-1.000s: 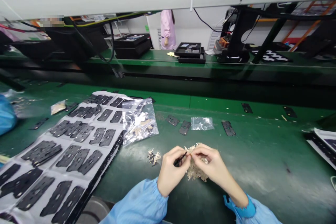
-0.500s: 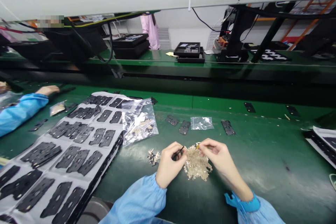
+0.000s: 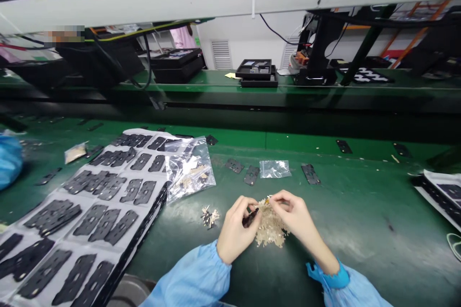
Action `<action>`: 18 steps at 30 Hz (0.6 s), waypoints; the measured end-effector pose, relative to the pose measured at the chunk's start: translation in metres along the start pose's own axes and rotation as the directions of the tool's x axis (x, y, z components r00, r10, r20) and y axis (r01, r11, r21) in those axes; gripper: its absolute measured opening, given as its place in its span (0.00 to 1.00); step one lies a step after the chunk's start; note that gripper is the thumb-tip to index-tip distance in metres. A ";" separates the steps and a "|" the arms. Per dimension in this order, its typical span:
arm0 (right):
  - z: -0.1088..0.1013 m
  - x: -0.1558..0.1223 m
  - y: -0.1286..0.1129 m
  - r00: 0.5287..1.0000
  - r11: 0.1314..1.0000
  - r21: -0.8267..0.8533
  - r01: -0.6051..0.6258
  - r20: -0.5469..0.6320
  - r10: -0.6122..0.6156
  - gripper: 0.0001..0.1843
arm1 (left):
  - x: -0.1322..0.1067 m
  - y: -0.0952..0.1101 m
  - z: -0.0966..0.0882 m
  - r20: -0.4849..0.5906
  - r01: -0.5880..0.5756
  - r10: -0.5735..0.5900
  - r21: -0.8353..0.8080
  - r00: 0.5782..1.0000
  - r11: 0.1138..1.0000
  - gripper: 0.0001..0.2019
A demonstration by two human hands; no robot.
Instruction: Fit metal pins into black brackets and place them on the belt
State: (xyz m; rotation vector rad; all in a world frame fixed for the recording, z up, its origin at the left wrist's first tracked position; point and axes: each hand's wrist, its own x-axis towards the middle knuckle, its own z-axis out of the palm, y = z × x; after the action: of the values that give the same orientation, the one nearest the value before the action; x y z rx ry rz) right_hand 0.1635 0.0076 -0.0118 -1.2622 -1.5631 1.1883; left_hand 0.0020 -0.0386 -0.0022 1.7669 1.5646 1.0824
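A heap of small tan metal pieces lies on the green mat in front of me. My left hand is closed around a thin black tool whose tip points into the heap. My right hand pinches one tiny tan piece at the top of the heap, fingertips close to the tool tip. A smaller cluster of tan pieces lies just left of my left hand.
A white sheet covered with several flat black parts spreads over the left. A clear bag of parts rests on its right edge. A small empty bag and loose black plates lie beyond my hands. Black trays stand on the far belt.
My hands drew closer together over the heap. The co-worker's blue sleeve and hand at the left have pulled back out of reach; the pink-coated person at the back moved left.
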 end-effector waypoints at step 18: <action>0.009 -0.008 -0.008 0.998 0.976 0.220 0.010 0.057 -0.023 0.10 | 0.005 0.004 0.010 -0.105 0.071 -0.103 -0.269 0.989 0.961 0.09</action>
State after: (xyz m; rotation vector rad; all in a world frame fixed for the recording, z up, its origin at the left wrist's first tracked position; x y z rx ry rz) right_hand 0.1546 -0.0025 -0.0060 -1.0772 -1.4360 1.3582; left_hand 0.0123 -0.0334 -0.0035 1.4668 1.4720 1.3062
